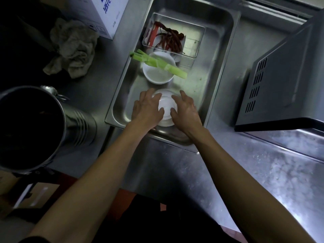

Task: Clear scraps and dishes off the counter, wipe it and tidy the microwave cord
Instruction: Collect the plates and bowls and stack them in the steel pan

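Steel table (pixel 175 172), long metal tray (pixel 126 95) set on it. Step in hand, by my reading: setting or lifting the upturned white bowl (pixel 166 106) at the tray's near end. To do it well: keep even pressure both sides, hold it level, clear of the second white bowl (pixel 158 72) just beyond, which carries a green stalk (pixel 157 63) across its rim. Left hand (pixel 149 109) and right hand (pixel 186 111) cup the upturned bowl from either side, fingers spread and curved on it. Bowl sits directly between both hands.
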Demonstrator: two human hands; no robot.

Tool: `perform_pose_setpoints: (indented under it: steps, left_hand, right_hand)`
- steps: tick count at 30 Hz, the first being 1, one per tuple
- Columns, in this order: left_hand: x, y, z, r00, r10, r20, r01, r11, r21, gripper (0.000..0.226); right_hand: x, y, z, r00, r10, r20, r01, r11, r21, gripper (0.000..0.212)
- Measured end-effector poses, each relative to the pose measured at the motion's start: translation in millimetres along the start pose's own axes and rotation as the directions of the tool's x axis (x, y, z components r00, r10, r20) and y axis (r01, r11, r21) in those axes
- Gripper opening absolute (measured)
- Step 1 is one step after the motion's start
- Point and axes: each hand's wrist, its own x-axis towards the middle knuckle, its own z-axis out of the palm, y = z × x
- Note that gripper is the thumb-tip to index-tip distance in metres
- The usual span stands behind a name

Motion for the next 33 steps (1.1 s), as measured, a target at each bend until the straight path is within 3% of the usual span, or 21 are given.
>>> perform_pose_setpoints:
  steps: [13, 17, 22, 33]
  left_hand:
    - [17.4, -1.3, -34.5, 0.966, 0.117, -0.231, -0.118, 0.993, 0.012, 0.041]
    - [45.2, -1.4, -44.6, 0.948, 0.152, -0.28, -0.153, 0.988, 0.018, 0.037]
    - [79.9, -7.5, -51.3, 0.936, 0.223, -0.272, -0.196, 0.973, 0.124, 0.031]
    - [108.9, -11.8, -58.0, 0.955, 0.24, -0.177, -0.19, 0.947, 0.26, 0.045]
  right_hand:
    - [9.1, -4.5, -31.9, 0.958, -0.124, -0.26, 0.11, 0.992, -0.068, 0.049]
    - [36.9, -10.9, -41.2, 0.954, -0.148, -0.26, 0.117, 0.985, -0.13, 0.049]
    - [65.1, -15.6, -44.8, 0.939, -0.137, -0.317, 0.067, 0.972, -0.223, 0.044]
    - [88.4, -12.3, -40.0, 0.941, -0.148, -0.305, 0.054, 0.953, -0.298, 0.033]
